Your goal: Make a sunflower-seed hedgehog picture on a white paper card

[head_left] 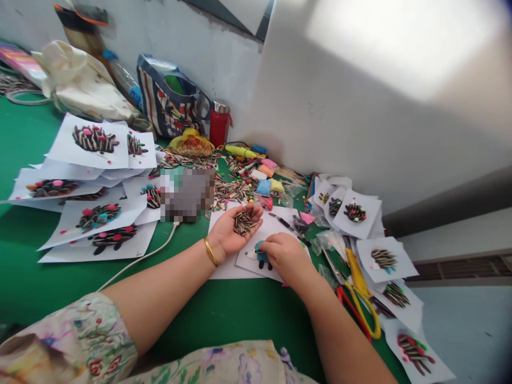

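Left hand (230,234) palm up, loosely cupped, bearing a heap of striped, dark-and-pale sunflower seeds (245,221), up-left of right hand (290,256). Right fingertips bunch at blue clay figure (262,256) on white paper card (242,261), pointed end leftward; right hand nearer; any pinched seed hidden.

Striped sunflower seeds (243,221), dark with pale edges, sit in a loose heap in the upturned, cupped palm of a left hand (229,230). Just beside them, a small white card (248,261) lies flat and slightly askew on a larger white sheet (223,270). On the card is a blue animal figure (262,256) with stubby black feet and a pale, pointed snout facing left, its body partly hidden by the bunched fingers of a right hand (288,258) touching it.
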The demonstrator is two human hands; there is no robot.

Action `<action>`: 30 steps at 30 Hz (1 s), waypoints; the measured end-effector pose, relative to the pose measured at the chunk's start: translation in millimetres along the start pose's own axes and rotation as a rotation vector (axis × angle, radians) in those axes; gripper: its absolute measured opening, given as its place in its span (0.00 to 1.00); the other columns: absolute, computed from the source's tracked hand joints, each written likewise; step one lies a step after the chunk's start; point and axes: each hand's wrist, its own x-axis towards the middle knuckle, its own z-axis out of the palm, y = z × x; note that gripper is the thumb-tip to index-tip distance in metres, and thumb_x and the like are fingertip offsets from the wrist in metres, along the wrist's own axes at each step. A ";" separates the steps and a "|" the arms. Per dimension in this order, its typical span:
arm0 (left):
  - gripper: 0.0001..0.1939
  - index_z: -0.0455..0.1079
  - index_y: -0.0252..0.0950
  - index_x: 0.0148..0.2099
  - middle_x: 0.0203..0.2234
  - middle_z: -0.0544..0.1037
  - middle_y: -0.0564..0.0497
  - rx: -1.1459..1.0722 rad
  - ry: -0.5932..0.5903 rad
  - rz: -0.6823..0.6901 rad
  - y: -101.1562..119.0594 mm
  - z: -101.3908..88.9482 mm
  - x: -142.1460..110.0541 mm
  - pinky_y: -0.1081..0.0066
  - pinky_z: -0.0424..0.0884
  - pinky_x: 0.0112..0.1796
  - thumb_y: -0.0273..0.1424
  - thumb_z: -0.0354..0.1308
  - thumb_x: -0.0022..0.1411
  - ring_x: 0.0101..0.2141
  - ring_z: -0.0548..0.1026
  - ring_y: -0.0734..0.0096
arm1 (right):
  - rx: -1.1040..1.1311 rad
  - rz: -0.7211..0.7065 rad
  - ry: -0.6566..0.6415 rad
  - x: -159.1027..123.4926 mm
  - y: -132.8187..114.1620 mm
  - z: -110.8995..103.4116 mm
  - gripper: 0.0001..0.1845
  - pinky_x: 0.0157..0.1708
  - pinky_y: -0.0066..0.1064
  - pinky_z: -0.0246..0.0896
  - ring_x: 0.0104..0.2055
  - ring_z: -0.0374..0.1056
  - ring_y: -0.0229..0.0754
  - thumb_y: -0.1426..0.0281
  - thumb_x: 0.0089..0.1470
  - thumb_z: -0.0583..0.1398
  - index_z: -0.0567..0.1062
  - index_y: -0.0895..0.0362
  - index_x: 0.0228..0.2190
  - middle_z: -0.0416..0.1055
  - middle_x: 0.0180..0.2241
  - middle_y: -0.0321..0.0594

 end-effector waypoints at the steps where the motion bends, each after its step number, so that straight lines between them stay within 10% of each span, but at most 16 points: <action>1: 0.08 0.73 0.32 0.38 0.35 0.81 0.44 -0.001 -0.002 -0.001 0.0 0.0 0.0 0.61 0.74 0.47 0.23 0.52 0.61 0.39 0.80 0.65 | -0.015 -0.007 -0.007 0.3 -0.4 0.0 0.12 0.40 0.33 0.59 0.37 0.66 0.43 0.79 0.56 0.58 0.79 0.54 0.36 0.75 0.34 0.41; 30: 0.08 0.73 0.32 0.38 0.34 0.81 0.45 -0.008 0.011 -0.001 -0.5 1.7 -1.7 0.61 0.73 0.48 0.23 0.52 0.62 0.39 0.80 0.65 | 0.049 0.101 -0.095 -4.7 -0.2 -12.5 0.09 0.40 0.32 0.61 0.37 0.69 0.42 0.71 0.55 0.63 0.78 0.54 0.40 0.75 0.33 0.39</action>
